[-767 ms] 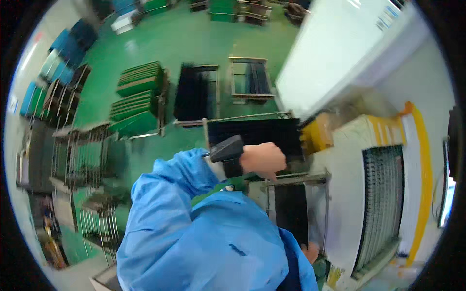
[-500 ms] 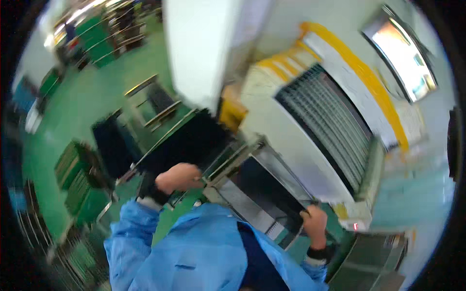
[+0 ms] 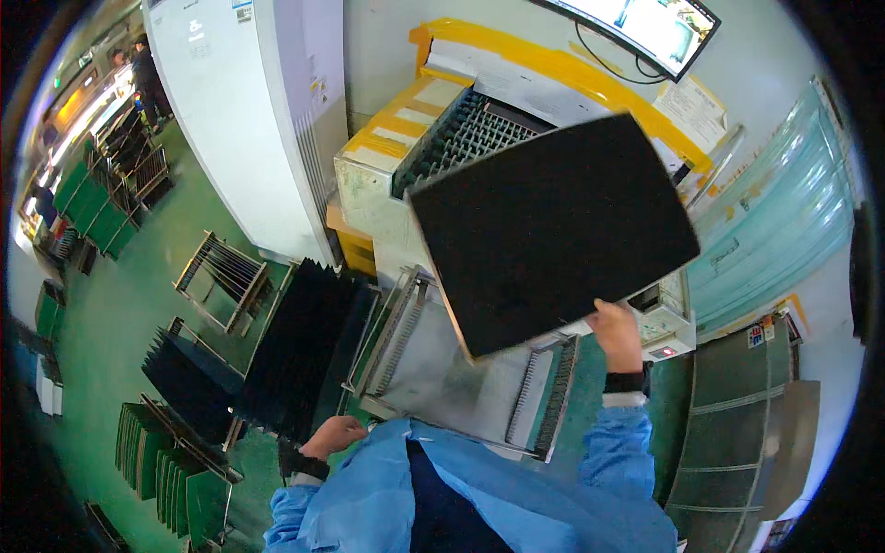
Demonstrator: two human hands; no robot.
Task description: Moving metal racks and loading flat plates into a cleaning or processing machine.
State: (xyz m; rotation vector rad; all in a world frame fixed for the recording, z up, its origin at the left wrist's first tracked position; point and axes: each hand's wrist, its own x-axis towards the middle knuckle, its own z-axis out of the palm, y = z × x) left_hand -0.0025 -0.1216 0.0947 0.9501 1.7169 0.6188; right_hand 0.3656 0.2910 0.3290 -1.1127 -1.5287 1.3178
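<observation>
My right hand [image 3: 616, 336] is closed on the lower edge of a flat black panel [image 3: 553, 230]. The panel is held up at a tilt and hides part of the pale roller machine [image 3: 369, 189] behind it. Below it stands a metal rack [image 3: 452, 378] with slotted side rails. My left hand [image 3: 334, 437] hangs low beside the near left corner of that rack, its fingers curled together with nothing visible in them.
Left of the metal rack stands a rack of upright black panels [image 3: 300, 341], with more black panels [image 3: 189, 382] and green boards [image 3: 175, 470] beyond. A tall white cabinet [image 3: 240, 120] rises behind. Grey panels [image 3: 733, 433] lean at right. A screen [image 3: 645, 28] hangs above.
The black panel has risen from the metal rack in my right hand to in front of the machine. My left hand has dropped away from the rack's left side. The view has turned.
</observation>
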